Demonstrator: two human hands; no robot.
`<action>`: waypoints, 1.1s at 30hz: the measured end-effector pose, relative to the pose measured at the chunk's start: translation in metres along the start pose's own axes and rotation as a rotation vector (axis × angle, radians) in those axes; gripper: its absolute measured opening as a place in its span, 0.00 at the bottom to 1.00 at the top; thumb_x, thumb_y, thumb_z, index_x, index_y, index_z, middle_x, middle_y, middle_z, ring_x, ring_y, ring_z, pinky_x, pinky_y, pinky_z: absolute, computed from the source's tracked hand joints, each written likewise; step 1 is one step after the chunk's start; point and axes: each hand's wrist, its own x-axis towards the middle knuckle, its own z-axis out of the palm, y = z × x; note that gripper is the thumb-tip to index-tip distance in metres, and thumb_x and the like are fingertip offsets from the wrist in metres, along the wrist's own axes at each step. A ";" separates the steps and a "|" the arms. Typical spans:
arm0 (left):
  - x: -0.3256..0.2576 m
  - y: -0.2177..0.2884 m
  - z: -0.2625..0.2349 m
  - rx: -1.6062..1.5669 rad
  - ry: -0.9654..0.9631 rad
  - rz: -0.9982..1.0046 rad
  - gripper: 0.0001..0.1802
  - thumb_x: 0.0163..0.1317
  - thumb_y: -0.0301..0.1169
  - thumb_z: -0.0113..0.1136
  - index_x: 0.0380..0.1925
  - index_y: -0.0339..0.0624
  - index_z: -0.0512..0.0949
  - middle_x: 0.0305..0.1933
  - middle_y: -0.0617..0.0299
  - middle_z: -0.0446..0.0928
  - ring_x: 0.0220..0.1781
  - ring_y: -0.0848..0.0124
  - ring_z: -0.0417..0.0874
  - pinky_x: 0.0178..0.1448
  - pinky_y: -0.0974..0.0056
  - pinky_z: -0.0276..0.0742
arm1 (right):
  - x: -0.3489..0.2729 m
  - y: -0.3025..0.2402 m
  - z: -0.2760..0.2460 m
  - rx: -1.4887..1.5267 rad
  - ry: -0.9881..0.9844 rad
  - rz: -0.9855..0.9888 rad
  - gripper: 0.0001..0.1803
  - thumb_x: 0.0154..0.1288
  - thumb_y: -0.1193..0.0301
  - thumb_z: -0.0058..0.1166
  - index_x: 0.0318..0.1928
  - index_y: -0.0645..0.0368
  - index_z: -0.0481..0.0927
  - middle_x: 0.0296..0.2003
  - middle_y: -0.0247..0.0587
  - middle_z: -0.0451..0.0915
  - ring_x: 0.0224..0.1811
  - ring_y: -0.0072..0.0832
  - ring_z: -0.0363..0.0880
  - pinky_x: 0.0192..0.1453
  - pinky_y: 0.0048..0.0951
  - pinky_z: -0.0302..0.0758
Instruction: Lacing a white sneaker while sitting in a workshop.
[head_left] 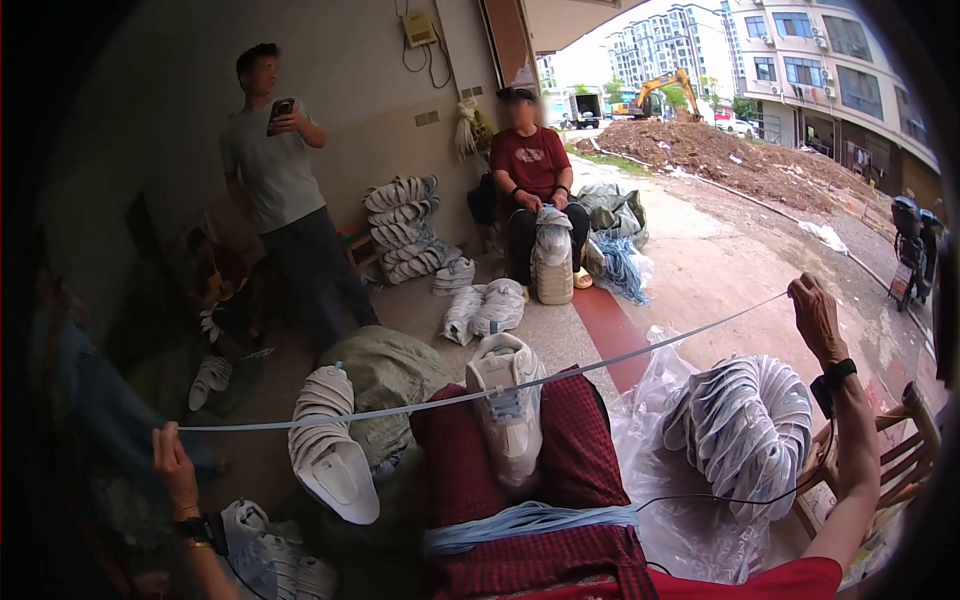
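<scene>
Between my two raised hands a long pale shoelace [400, 410] is pulled out wide. My left hand [174, 468] pinches its left end. The other end is gripped by the closed fingers of my right hand [818, 315], raised higher at the right. A white shoe [512, 440] stands between my knees, toe toward me. The lace crosses it near the tongue; whether it passes through the eyelets I cannot tell. Across my lap lies a bundle of light blue laces [535, 525].
Stacked white shoe uppers [745, 430] lie on plastic sheeting at my right, by a wooden chair [905, 440]. More nested uppers [335, 450] sit at left beside a green sack [390, 375]. Ahead, one person [535, 170] sits handling a shoe; another [285, 170] stands with a phone.
</scene>
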 end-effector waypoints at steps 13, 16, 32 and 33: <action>0.099 0.201 0.015 -1.143 0.514 -0.617 0.16 0.73 0.36 0.57 0.52 0.38 0.81 0.28 0.71 0.73 0.29 0.84 0.67 0.34 0.75 0.64 | -0.009 -0.237 0.084 1.677 0.113 0.394 0.10 0.67 0.72 0.63 0.43 0.65 0.82 0.35 0.35 0.84 0.36 0.21 0.82 0.43 0.23 0.77; 0.123 0.305 0.051 -1.469 0.200 -0.730 0.16 0.69 0.35 0.62 0.52 0.37 0.80 0.38 0.63 0.82 0.38 0.77 0.83 0.38 0.74 0.76 | 0.000 -0.296 0.119 1.720 -0.098 0.346 0.10 0.66 0.71 0.64 0.42 0.65 0.83 0.36 0.34 0.84 0.38 0.17 0.80 0.42 0.22 0.76; -0.005 0.423 0.177 -1.994 -0.625 -0.901 0.10 0.65 0.27 0.65 0.45 0.37 0.81 0.40 0.62 0.84 0.42 0.75 0.85 0.49 0.71 0.82 | -0.004 -0.376 0.140 1.754 -0.454 0.150 0.04 0.65 0.76 0.60 0.36 0.64 0.78 0.30 0.28 0.79 0.33 0.14 0.74 0.38 0.19 0.73; -0.008 0.422 0.175 -1.957 -0.641 -0.876 0.10 0.65 0.29 0.66 0.45 0.39 0.81 0.41 0.62 0.83 0.43 0.75 0.84 0.50 0.70 0.81 | -0.004 -0.378 0.138 1.816 -0.435 0.208 0.04 0.65 0.77 0.60 0.36 0.64 0.78 0.29 0.28 0.78 0.33 0.14 0.74 0.37 0.19 0.72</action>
